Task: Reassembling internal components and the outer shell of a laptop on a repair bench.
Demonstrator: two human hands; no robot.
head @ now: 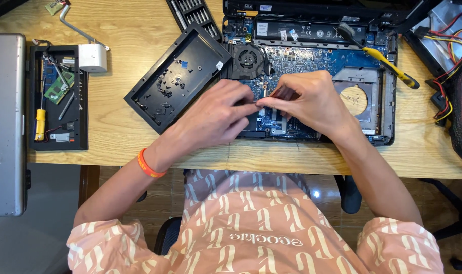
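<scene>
While both hands pinch together at one small part on it, the left hand (216,114) and right hand (312,101) work the opened laptop (373,106) on the wooden desk (119,142), its bare blue circuit board (312,58) judged fragile, best held by the chassis edges.

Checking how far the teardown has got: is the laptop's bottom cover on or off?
Off. The laptop lies with its blue circuit board, fan and battery bare; both hands work over the board.
</scene>
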